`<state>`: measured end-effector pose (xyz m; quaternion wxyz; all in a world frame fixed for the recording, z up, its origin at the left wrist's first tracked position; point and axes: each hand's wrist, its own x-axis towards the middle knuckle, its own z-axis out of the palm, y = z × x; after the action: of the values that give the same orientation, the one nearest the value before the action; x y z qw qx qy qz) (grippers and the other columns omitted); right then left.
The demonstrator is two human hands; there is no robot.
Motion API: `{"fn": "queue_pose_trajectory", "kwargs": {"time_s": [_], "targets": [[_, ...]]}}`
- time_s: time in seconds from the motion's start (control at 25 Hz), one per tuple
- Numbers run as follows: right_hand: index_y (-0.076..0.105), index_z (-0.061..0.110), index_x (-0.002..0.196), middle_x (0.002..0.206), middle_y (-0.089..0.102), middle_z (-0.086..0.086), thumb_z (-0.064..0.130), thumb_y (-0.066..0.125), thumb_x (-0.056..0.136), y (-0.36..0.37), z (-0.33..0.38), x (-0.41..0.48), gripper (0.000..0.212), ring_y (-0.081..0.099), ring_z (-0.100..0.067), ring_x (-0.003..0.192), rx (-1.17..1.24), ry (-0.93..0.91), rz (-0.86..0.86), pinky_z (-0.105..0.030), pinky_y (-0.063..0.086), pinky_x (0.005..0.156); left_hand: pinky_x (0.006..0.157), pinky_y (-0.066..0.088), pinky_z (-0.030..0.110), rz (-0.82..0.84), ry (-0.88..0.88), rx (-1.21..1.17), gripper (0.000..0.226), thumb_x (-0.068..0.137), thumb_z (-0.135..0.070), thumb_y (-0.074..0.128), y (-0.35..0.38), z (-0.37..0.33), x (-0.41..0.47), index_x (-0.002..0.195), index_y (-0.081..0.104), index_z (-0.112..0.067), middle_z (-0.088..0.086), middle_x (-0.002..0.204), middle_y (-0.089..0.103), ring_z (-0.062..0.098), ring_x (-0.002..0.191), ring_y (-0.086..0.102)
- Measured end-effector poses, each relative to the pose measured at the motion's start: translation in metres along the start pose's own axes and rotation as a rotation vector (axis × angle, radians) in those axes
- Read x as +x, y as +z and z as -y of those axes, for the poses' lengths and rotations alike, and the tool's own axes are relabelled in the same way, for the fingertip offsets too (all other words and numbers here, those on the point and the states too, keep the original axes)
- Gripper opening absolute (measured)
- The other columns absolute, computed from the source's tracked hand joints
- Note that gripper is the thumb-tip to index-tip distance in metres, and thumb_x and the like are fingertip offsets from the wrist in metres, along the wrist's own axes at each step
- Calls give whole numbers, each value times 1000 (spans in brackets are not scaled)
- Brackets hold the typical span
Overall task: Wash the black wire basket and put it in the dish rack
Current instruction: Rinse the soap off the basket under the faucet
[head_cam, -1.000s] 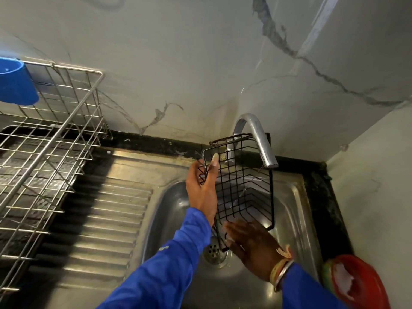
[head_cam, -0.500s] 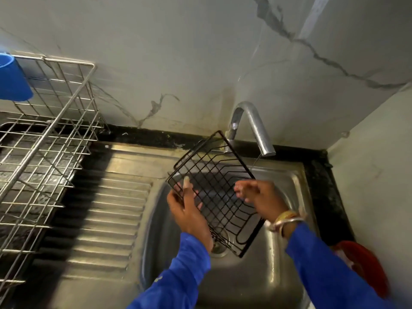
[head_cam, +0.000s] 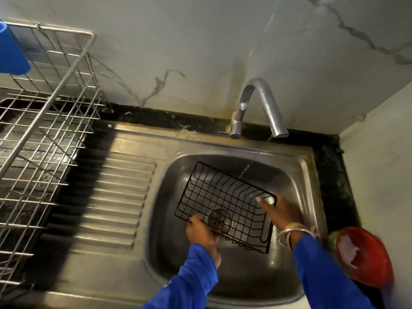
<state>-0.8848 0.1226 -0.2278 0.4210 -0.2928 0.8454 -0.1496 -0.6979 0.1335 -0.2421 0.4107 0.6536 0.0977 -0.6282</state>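
Figure: view over a kitchen sink. A black rectangular wire basket is held tilted inside the bowl of the stainless-steel sink, open side up, one long rim toward the back wall. The left hand grips the near-left rim, fingers curled round the wire. The right hand holds the right corner, one finger reaching over the rim into the basket, thumb hidden. The two hands are apart, one at each end of the basket. Both arms wear blue sleeves, and bangles circle the right wrist. The round metal drain strainer shows through the mesh, beside the left hand. A thin stream of water runs from the curved chrome tap and reaches the basket's far rim. Left of the bowl lies the ribbed steel drainboard. Beyond it stands the silver wire dish rack, well apart from the basket, with a blue plastic cup at its far-left edge. A red plastic bowl holding something white sits right of the sink, near the right forearm. A black counter edge borders the sink, and a white veined marble wall rises behind
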Motion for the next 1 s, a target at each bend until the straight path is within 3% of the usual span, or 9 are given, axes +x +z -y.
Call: {"fn": "queue_pose_trajectory", "kwargs": {"time_s": [0.08, 0.2, 0.28, 0.4, 0.52, 0.6, 0.76, 0.84, 1.0], "targets": [[31, 21, 146, 123, 51, -6, 42, 68, 86, 25, -30, -3, 73, 62, -26, 89, 212, 148, 74, -39, 55, 74, 68, 56, 38, 13, -55, 84, 30, 104, -18, 39, -5, 4, 8, 120, 57, -1, 23, 106, 68, 34, 87, 66], [32, 30, 144, 114, 60, -12, 6, 51, 94, 42, -57, 14, 58, 68, -29, 77, 138, 121, -109, -46, 61, 61, 75, 60, 39, 108, -131, 329, 29, 102, -18, 49, -16, 2, 21, 124, 59, -1, 23, 112, 69, 38, 103, 68], [36, 35, 139, 109, 63, -11, 5, 51, 89, 49, -69, 28, 60, 69, -31, 77, 88, 107, -120, -47, 60, 60, 88, 59, 45, 131, -201, 447, 34, 97, -23, 63, -20, -9, 27, 125, 58, -4, 22, 119, 63, 38, 105, 65], [40, 40, 132, 108, 66, -7, 11, 52, 84, 66, -81, 40, 57, 70, -29, 76, 17, 87, -91, -47, 60, 65, 96, 55, 52, 100, -267, 401, 46, 91, -22, 73, -28, -20, 30, 129, 53, -4, 25, 128, 57, 40, 110, 60], [41, 39, 135, 109, 66, -6, 8, 49, 88, 68, -74, 29, 57, 69, -29, 81, -37, 31, -147, -46, 60, 71, 101, 51, 51, -33, -139, 405, 50, 94, -12, 69, -38, -16, 27, 139, 51, -1, 25, 136, 54, 41, 114, 57], [40, 40, 136, 109, 64, -7, 6, 47, 89, 66, -75, 30, 59, 68, -29, 84, -33, 18, -130, -47, 60, 72, 111, 44, 51, -109, 11, 477, 60, 94, -11, 69, -42, -18, 30, 147, 42, 1, 26, 144, 50, 43, 127, 52], [38, 41, 136, 110, 65, -9, 7, 48, 90, 66, -81, 33, 59, 68, -29, 86, -31, 20, -136, -47, 60, 73, 114, 38, 37, -113, 269, 905, 55, 97, -16, 65, -40, -28, 36, 147, 47, 0, 24, 146, 52, 38, 136, 50], [39, 39, 138, 113, 64, -11, 6, 49, 91, 66, -81, 36, 58, 68, -30, 88, -22, 5, -127, -47, 60, 74, 109, 41, 36, -95, 312, 1004, 48, 99, -16, 61, -36, -36, 34, 144, 52, -1, 23, 142, 57, 38, 131, 54], [36, 37, 141, 115, 63, -12, 9, 49, 93, 64, -76, 36, 57, 67, -31, 90, -66, -22, -78, -47, 59, 77, 109, 41, 40, -54, 330, 1169, 53, 103, -26, 57, -33, -39, 33, 149, 42, -4, 21, 147, 51, 37, 133, 51]]}}
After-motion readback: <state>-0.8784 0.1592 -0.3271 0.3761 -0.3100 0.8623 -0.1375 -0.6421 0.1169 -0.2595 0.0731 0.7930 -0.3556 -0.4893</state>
